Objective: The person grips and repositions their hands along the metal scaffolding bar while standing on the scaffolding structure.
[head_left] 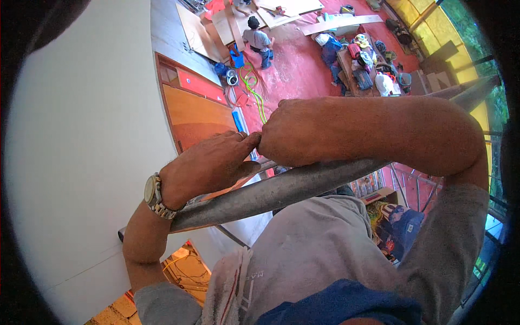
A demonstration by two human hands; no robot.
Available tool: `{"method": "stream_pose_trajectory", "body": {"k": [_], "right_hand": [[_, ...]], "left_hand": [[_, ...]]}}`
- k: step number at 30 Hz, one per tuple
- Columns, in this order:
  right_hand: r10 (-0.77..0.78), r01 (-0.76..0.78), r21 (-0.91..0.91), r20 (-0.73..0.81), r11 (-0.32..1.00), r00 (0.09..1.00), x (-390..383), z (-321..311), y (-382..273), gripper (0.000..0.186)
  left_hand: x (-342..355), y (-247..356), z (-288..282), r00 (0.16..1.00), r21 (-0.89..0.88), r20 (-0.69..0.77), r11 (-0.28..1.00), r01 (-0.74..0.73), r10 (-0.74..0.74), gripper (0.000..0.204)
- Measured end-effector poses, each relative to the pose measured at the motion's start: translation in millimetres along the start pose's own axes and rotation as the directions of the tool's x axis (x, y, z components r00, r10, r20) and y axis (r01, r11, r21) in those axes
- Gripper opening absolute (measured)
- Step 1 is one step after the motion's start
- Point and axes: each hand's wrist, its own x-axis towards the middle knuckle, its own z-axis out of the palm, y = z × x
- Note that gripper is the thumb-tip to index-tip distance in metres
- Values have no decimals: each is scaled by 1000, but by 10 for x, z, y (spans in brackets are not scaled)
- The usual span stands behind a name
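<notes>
My left hand point(208, 162), with a metal watch point(155, 196) at its wrist, reaches over a grey metal pipe point(281, 189) that crosses in front of my body. Its thumb and forefinger are apart, and the forefinger reaches my right hand point(287, 132). That right hand is closed, knuckles up; whatever its fingers hold, if anything, is hidden. My right forearm stretches along the far side of the pipe, just above it. A thinner rail point(265, 165) shows partly beneath the hands.
A white wall point(81, 151) rises at my left, beside an orange-brown door point(197, 116). Far below, a person point(259, 42) is on the red floor point(303, 59) near boards, a green hose point(252, 86) and a heap of bags point(360, 62). An open box point(382, 195) sits lower right.
</notes>
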Motion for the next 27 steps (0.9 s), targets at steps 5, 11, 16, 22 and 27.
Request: {"method": "stream_pose_trajectory", "body": {"k": [5,11,16,22,27], "right_hand": [[2,0,21,-83,1000,997,16,99,18,10],[46,-48,47,41,998,998,3,50,23,22],[29,-29,5,51,1000,998,7,19,17,21],[39,-41,22,90,999,995,28,-6,-9,21],[46,-47,9,97,999,994,13,-2,-5,21]], "left_hand": [[19,-25,32,1000,38,21,999,11,-12,44],[2,10,18,1000,61,8,998,5,-5,45],[13,-14,22,1000,37,0,999,-18,18,45],[-1,18,8,1000,34,10,999,-5,5,46],[9,-6,27,1000,29,-6,999,-18,18,46]]}}
